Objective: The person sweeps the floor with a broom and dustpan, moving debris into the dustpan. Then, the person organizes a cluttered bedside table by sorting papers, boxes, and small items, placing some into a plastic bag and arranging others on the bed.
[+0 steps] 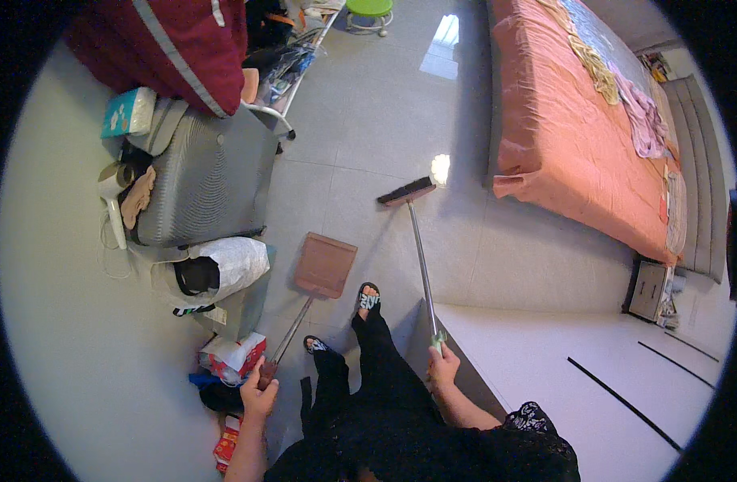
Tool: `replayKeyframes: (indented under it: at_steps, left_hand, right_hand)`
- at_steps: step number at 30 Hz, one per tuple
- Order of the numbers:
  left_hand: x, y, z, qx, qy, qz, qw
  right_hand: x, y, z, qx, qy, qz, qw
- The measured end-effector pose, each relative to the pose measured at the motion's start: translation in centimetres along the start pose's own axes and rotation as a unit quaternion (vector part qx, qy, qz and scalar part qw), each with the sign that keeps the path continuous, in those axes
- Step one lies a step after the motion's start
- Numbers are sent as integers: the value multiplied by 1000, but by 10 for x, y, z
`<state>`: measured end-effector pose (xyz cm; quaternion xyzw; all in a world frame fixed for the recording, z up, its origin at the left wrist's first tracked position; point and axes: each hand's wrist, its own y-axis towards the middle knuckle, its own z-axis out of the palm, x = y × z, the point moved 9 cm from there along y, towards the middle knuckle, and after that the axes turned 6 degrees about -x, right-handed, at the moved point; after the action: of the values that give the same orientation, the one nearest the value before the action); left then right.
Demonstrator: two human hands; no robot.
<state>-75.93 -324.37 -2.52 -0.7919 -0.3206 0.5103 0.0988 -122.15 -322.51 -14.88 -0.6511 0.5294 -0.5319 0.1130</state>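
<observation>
My broom [409, 193] has its head just past the middle of my view, toward 1 o'clock, dark bristles turned to about 11; whether they touch the floor [453, 257] I cannot tell. Its metal handle runs down to 5 o'clock, where my right hand [443, 368] is wrapped around the green end. The dustpan [326, 265], brownish pink, is at 8 o'clock of the middle, near the broom's head but apart from it, and my left hand [258, 391] grasps its handle at 7. My sandals [369, 299] stand between the two handles, toward 6. Farther out, a white bag [238, 261] sits at 9, with a grey suitcase [212, 177] at 10 and a hair dryer [113, 201] beyond it. Red and white packs [236, 355] are near 8, close to my left hand. A green stool [370, 8] stands at 12, the orange-covered bed [577, 153] at 2, a nightstand [648, 291] at 3.
</observation>
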Motion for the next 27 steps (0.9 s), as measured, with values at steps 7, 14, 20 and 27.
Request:
replayKeyframes:
  at_steps: [7,14,20,27]
  left_hand:
    - [8,5,1,33,76,-19,996]
    - [-26,8,12,85,80,29,993]
    - [-22,21,-1,104,100,68,987]
    - [-9,32,-17,174,76,55,980]
  right_hand:
    - [88,169,45,-45,65,-115,990]
    - [128,237,81,-80,170,30,982]
    - [-48,36,51,-90,120,78,986]
    - [-66,-105,-63,-117,205,135,962]
